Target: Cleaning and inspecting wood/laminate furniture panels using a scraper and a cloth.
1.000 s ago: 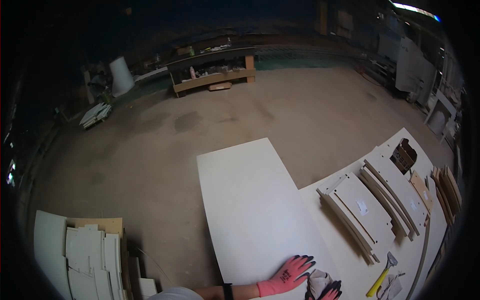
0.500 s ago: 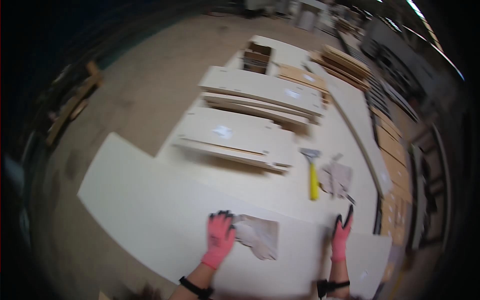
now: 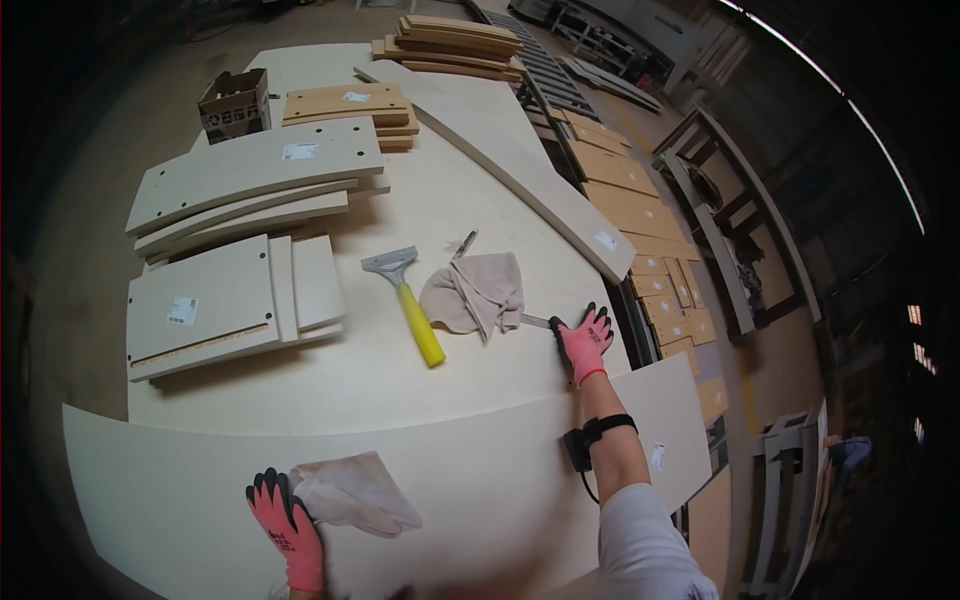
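Observation:
My left hand (image 3: 285,525), in a pink glove with black fingertips, lies flat with its fingers stretched out on the near white panel (image 3: 180,480). It rests at the left edge of a crumpled greyish cloth (image 3: 360,492). Farther out, my gloved right hand (image 3: 585,343) is spread open at the end of a thin metal strip (image 3: 536,321); I cannot tell whether it touches it. The strip's other end meets a second, bunched cloth (image 3: 478,290). A slim metal tool (image 3: 466,243) pokes out behind that cloth. Left of it lies a scraper (image 3: 420,325) with a yellow handle.
Stacked white boards (image 3: 205,300) fill the table's left side, with brown boards (image 3: 345,103) and an open cardboard box (image 3: 235,105) behind. One long board (image 3: 500,170) runs diagonally along the right. Wooden panels (image 3: 625,205) lie beyond the table's right edge.
The view has swung to the right. My right hand has reached forward to the metal strip with its fingers spread. My left hand stays beside the near cloth.

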`<action>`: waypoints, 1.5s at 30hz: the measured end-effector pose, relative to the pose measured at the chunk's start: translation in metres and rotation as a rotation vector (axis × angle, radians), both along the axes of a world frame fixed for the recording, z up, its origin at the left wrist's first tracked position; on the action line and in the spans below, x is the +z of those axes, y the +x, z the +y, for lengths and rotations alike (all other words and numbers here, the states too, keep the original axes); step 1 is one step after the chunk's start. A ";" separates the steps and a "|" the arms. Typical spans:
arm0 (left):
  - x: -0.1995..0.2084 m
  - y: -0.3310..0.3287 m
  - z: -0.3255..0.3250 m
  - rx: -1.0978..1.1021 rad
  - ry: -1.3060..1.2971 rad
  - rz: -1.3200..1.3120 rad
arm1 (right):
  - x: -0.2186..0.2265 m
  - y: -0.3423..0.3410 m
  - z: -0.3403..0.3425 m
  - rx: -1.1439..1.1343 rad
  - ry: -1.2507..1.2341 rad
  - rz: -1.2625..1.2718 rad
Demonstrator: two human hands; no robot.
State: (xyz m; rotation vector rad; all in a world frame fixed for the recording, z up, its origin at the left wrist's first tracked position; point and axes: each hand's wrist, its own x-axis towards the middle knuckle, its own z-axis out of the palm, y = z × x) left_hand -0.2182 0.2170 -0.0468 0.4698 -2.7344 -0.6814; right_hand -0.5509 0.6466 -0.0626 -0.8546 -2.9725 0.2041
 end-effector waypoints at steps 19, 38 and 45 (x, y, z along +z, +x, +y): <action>-0.008 0.001 -0.009 -0.023 0.007 0.010 | -0.170 -0.119 -0.127 0.416 -1.006 -0.308; -0.007 0.009 -0.017 0.228 0.531 0.223 | 0.053 0.111 -0.259 1.261 -0.674 -0.783; 0.098 0.113 -0.035 -0.106 0.745 -0.019 | 0.133 0.248 -0.328 1.536 -0.612 -0.735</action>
